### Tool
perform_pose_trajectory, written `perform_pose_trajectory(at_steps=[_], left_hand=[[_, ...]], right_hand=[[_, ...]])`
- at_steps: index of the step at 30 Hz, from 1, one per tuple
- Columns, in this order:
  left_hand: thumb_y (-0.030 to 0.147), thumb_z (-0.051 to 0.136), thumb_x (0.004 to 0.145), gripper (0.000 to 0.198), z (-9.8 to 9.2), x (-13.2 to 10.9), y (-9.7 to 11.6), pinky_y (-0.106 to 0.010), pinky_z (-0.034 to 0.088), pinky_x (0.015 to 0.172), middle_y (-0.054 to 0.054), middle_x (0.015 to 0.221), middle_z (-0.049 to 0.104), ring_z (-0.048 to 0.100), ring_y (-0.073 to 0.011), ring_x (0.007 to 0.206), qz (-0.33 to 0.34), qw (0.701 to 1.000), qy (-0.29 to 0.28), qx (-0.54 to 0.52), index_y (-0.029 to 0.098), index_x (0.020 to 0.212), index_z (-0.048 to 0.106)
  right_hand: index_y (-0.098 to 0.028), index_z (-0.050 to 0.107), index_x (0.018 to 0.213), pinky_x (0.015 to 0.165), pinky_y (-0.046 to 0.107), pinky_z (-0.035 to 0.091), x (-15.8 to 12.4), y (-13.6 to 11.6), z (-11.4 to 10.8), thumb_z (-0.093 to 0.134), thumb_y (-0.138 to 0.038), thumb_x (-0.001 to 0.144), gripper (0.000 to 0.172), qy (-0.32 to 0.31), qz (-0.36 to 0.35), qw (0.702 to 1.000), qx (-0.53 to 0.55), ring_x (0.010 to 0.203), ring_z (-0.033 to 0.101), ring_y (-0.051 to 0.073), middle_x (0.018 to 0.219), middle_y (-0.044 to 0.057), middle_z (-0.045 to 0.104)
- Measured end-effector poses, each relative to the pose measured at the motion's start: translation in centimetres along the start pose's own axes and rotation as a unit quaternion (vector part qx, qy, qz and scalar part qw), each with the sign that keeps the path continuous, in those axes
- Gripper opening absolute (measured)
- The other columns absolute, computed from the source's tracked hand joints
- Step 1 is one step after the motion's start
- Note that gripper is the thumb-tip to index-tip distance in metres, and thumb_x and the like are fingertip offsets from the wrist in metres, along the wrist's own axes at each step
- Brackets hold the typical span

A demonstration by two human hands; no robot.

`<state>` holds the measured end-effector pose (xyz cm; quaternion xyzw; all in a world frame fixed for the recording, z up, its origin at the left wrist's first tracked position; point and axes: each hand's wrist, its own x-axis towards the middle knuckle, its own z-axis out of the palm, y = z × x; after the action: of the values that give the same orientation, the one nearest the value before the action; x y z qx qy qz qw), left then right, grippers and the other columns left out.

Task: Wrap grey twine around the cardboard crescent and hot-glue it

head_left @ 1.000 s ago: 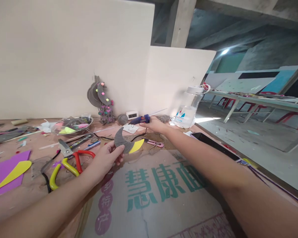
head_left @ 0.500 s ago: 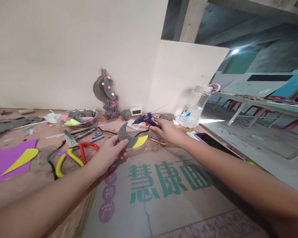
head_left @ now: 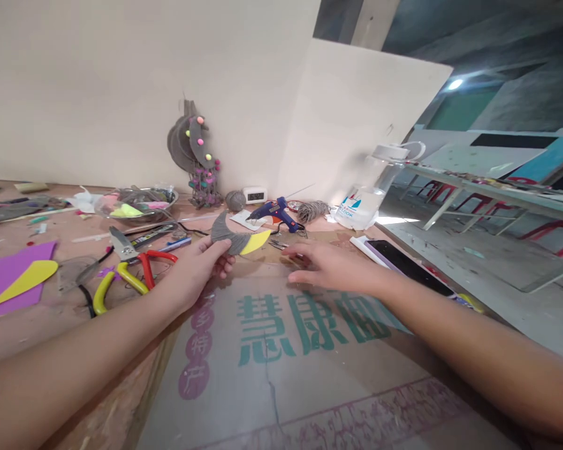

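Observation:
Between thumb and fingers, my left hand [head_left: 206, 265] grips a crescent [head_left: 234, 236] of yellow sheet wrapped in grey yarn; its right tip is bare yellow. My right hand [head_left: 321, 267] hovers over the board with fingers apart and nothing in it. Just beyond it a blue glue gun [head_left: 278, 212] rests on the table, nozzle pointing left. A small pair of scissors [head_left: 286, 246] lies close to the right fingertips, partly covered by them. Grey yarn [head_left: 313, 211] sits coiled behind the glue gun.
Shears with red and yellow handles [head_left: 136, 265] lie at left, near purple sheet [head_left: 14, 270] with a yellow piece on it. A bowl of scraps [head_left: 143, 203], a yarn-wrapped ornament [head_left: 194, 153], a clock [head_left: 254, 195], a water bottle [head_left: 368, 187] and a phone [head_left: 410, 265] stand or lie around.
My right hand has let go of the glue gun and drawn back toward me, opening. The left hand still holds the crescent. The view has tilted down slightly.

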<state>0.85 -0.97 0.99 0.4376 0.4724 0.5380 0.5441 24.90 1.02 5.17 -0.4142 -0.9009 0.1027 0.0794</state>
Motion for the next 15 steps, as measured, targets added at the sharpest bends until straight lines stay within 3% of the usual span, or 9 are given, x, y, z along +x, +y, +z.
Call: perform_pose_trajectory(at_steps=[3, 5, 7, 8, 10, 12, 13, 15], left_hand=[[0.033, 0.062, 0.068, 0.02, 0.0, 0.1, 0.1, -0.017, 0.039, 0.043, 0.0, 0.057, 0.058, 0.05, -0.0079, 0.047, -0.001, 0.999, 0.03, -0.034, 0.015, 0.066, 0.054], [0.032, 0.062, 0.068, 0.019, 0.1, 0.1, 0.2, -0.018, 0.038, 0.043, 0.0, 0.057, 0.059, 0.05, -0.0084, 0.047, -0.003, 0.999, 0.033, -0.038, 0.015, 0.065, 0.054], [0.032, 0.062, 0.068, 0.018, 0.2, 0.0, 0.2, -0.018, 0.038, 0.042, 0.0, 0.057, 0.058, 0.05, -0.0087, 0.047, -0.008, 0.999, 0.03, -0.032, 0.016, 0.064, 0.055], [0.032, 0.062, 0.069, 0.018, 0.2, -0.1, 0.2, -0.019, 0.038, 0.042, 0.0, 0.057, 0.058, 0.049, -0.0089, 0.047, -0.009, 0.999, 0.029, -0.027, 0.016, 0.064, 0.055], [0.032, 0.061, 0.069, 0.017, 0.2, -0.1, 0.2, -0.019, 0.038, 0.043, 0.0, 0.057, 0.058, 0.05, -0.0092, 0.047, -0.008, 1.0, 0.021, -0.017, 0.017, 0.064, 0.055], [0.033, 0.061, 0.07, 0.017, 0.1, -0.1, 0.1, -0.019, 0.038, 0.043, 0.0, 0.058, 0.058, 0.05, -0.0096, 0.048, -0.002, 1.0, 0.011, -0.008, 0.017, 0.064, 0.055], [0.033, 0.061, 0.069, 0.017, 0.1, -0.1, 0.1, -0.019, 0.038, 0.043, 0.0, 0.058, 0.058, 0.05, -0.0096, 0.048, -0.001, 1.0, 0.008, -0.005, 0.017, 0.065, 0.055], [0.033, 0.062, 0.069, 0.017, 0.1, -0.1, 0.1, -0.019, 0.038, 0.043, 0.0, 0.058, 0.058, 0.05, -0.0095, 0.049, -0.002, 1.0, 0.005, -0.003, 0.017, 0.065, 0.055]], right_hand=[[-0.019, 0.062, 0.102, 0.053, 0.024, 0.045, -1.0, 1.4, -3.2, 0.05, -0.045, 0.08, 0.036, -0.131, 0.073, 0.987, 0.063, 0.06, 0.06, 0.014, 0.079, 0.004, 0.066], [-0.018, 0.062, 0.102, 0.048, 0.022, 0.043, -1.8, 2.0, -5.3, 0.047, -0.046, 0.08, 0.038, -0.249, 0.086, 0.952, 0.156, 0.051, 0.058, 0.012, 0.073, 0.002, 0.067], [-0.018, 0.064, 0.098, 0.052, 0.023, 0.045, -2.3, 2.5, -6.8, 0.051, -0.046, 0.078, 0.037, -0.275, 0.081, 0.935, 0.206, 0.055, 0.06, 0.013, 0.072, 0.002, 0.068], [-0.018, 0.066, 0.094, 0.056, 0.023, 0.046, -2.4, 2.8, -7.1, 0.053, -0.045, 0.077, 0.035, -0.234, 0.081, 0.949, 0.197, 0.059, 0.061, 0.013, 0.073, 0.002, 0.068], [-0.019, 0.067, 0.086, 0.062, 0.024, 0.044, -1.9, 3.7, -7.0, 0.055, -0.043, 0.076, 0.029, -0.066, 0.106, 0.986, 0.112, 0.066, 0.061, 0.015, 0.075, 0.002, 0.068], [-0.019, 0.066, 0.088, 0.061, 0.024, 0.042, -1.1, 5.2, -5.8, 0.053, -0.042, 0.078, 0.028, 0.103, 0.162, 0.981, -0.001, 0.066, 0.059, 0.015, 0.077, 0.003, 0.067], [-0.02, 0.065, 0.091, 0.06, 0.024, 0.04, -0.6, 6.1, -4.9, 0.053, -0.042, 0.078, 0.029, 0.142, 0.183, 0.972, -0.039, 0.066, 0.059, 0.016, 0.078, 0.004, 0.067], [-0.02, 0.064, 0.095, 0.06, 0.024, 0.038, 0.4, 7.8, -2.7, 0.053, -0.043, 0.077, 0.031, 0.154, 0.204, 0.965, -0.058, 0.065, 0.057, 0.016, 0.079, 0.005, 0.066]])
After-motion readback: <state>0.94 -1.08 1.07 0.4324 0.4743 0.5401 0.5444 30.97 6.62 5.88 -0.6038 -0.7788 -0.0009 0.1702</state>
